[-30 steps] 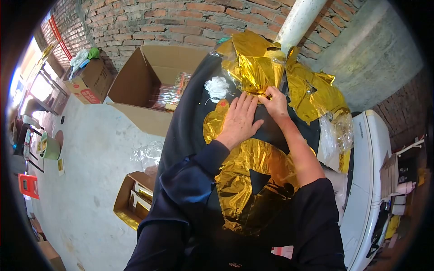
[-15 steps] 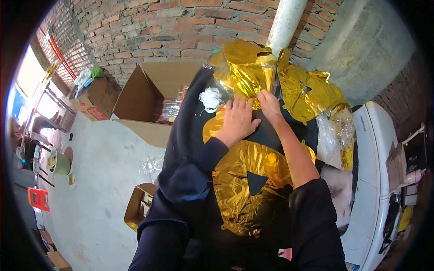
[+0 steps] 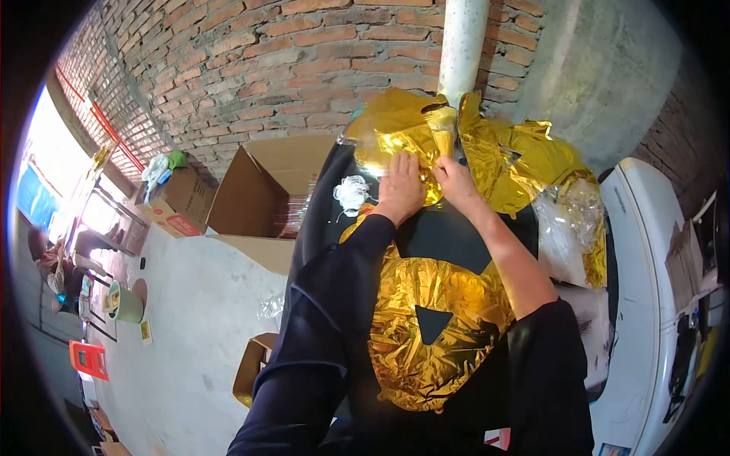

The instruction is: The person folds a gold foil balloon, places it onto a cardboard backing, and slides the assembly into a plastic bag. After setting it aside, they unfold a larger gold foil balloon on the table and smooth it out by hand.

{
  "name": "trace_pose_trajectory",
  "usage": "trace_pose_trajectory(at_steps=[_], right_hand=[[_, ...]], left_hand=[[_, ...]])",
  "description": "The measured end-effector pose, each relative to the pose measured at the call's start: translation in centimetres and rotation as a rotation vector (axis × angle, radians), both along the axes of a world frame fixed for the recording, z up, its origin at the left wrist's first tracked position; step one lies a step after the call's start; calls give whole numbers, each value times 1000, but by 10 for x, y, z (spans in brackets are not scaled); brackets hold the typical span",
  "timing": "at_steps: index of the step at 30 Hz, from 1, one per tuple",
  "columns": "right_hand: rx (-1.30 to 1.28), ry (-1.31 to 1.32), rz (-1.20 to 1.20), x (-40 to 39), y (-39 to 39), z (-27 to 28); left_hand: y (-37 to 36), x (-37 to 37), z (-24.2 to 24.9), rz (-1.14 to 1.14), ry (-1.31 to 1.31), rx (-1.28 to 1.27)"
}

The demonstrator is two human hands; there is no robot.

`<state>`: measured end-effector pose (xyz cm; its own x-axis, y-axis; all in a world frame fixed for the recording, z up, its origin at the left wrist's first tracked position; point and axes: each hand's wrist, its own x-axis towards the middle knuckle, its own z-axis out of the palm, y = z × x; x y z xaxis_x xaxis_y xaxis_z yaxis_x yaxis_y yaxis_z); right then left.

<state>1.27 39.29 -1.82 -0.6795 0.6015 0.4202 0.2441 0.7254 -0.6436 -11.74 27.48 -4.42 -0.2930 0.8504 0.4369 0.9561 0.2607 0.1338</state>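
At the far end of the black-covered surface point(image 3: 449, 235), my left hand point(image 3: 402, 188) lies flat, fingers stretched forward, on a shiny gold foil balloon point(image 3: 391, 140). Just to its right, my right hand point(image 3: 458, 185) is closed, its fingers pinching the foil along a folded, gathered part. Closer to me rests a crumpled flat gold foil balloon point(image 3: 426, 372) with a triangular opening, lying beneath my forearms. More gold foil point(image 3: 509, 182) is heaped to the right of my right hand. A bundle of white string point(image 3: 351, 194) sits left of my left hand.
Clear plastic wrapping point(image 3: 566, 216) lies at the right edge, near a white appliance point(image 3: 639, 266). A large open cardboard box point(image 3: 255, 239) stands on the left, with a smaller box point(image 3: 247, 368) nearer me. A white pipe point(image 3: 462, 49) rises behind the foil, against a brick wall point(image 3: 319, 64).
My left hand has slid forward onto the foil, which now lies flatter. My right hand still grips the foil beside it. The camera view has shifted slightly.
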Motion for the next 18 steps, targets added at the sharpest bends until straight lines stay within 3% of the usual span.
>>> trace_pose_trajectory(at_steps=[4, 7, 10, 14, 18], right_hand=[[178, 136, 16, 6, 15, 61], [396, 356, -57, 23, 25, 130], [331, 367, -157, 48, 1, 203], [439, 429, -80, 67, 3, 233], [490, 657, -39, 103, -23, 280]], left_hand=[[5, 1, 13, 73, -127, 49], [2, -6, 19, 88, -157, -114], [4, -8, 18, 102, -85, -151], [13, -14, 39, 138, -103, -244], [21, -18, 76, 216, -19, -367]])
